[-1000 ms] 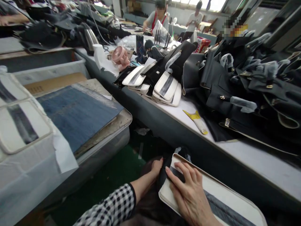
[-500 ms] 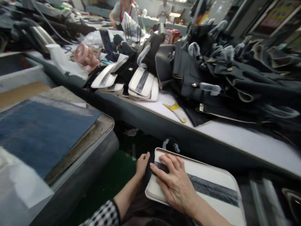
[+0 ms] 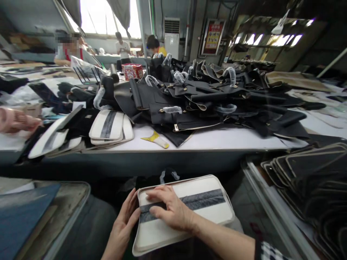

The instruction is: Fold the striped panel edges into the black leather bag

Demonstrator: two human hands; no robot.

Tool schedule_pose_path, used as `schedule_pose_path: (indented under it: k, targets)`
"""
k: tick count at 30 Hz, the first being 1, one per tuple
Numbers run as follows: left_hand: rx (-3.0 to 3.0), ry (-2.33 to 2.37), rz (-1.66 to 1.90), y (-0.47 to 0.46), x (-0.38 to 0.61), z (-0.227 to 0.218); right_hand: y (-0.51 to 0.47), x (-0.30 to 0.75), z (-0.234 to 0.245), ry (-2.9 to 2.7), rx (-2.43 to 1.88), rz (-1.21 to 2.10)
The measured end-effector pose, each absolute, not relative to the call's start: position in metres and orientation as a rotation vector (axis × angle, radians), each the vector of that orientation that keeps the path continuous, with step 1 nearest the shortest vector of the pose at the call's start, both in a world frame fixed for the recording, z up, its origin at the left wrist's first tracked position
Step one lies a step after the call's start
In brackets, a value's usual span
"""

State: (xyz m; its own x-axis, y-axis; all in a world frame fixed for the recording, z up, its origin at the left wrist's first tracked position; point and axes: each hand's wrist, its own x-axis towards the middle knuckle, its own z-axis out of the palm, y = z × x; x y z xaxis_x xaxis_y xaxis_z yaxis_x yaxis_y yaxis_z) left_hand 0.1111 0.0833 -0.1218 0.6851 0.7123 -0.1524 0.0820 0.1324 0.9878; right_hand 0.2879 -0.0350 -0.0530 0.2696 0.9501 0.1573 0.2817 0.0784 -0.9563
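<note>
A cream panel with a dark grey centre stripe [image 3: 200, 206] lies across my lap at the bottom middle. My right hand [image 3: 170, 211] lies flat on its left half, fingers stretched over the stripe. My left hand [image 3: 123, 225] grips the panel's left edge, thumb on top and fingers curled under. A dark piece with a wrapped handle [image 3: 168, 176] sticks out just behind the panel.
The long work table [image 3: 217, 141] ahead carries a heap of black bag parts [image 3: 211, 101], stacked cream panels [image 3: 111, 126] and a yellow-tipped scraper [image 3: 157, 140]. Dark panels [image 3: 306, 169] are stacked at the right. A blue sheet [image 3: 18, 213] lies on a board at the left. Other people work at the back.
The view has swung to the right and up, so the table now faces me. The panel has turned level in my lap; my left hand has moved from behind it onto its left edge.
</note>
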Motion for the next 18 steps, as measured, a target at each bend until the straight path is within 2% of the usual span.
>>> schedule_pose_path:
  k: [4, 10, 13, 16, 18]
  targets:
    - [1.888, 0.622, 0.518, 0.095, 0.111, -0.11, -0.028, 0.299, -0.058, -0.635, -1.097, 0.951]
    - [2.607, 0.255, 0.489, 0.113, 0.115, -0.086, -0.045, 0.32, -0.026, -0.446, -1.053, 0.825]
    - [2.812, -0.046, 0.405, 0.112, 0.126, -0.065, -0.083, 0.357, -0.014, -0.457, -1.218, 0.596]
    - [2.785, -0.275, 0.224, 0.094, 0.155, -0.042, -0.127, 0.403, -0.039, -0.275, -1.352, 0.309]
    - [2.718, -0.38, 0.082, 0.072, 0.186, -0.032, -0.15, 0.424, -0.071, -0.12, -1.409, 0.243]
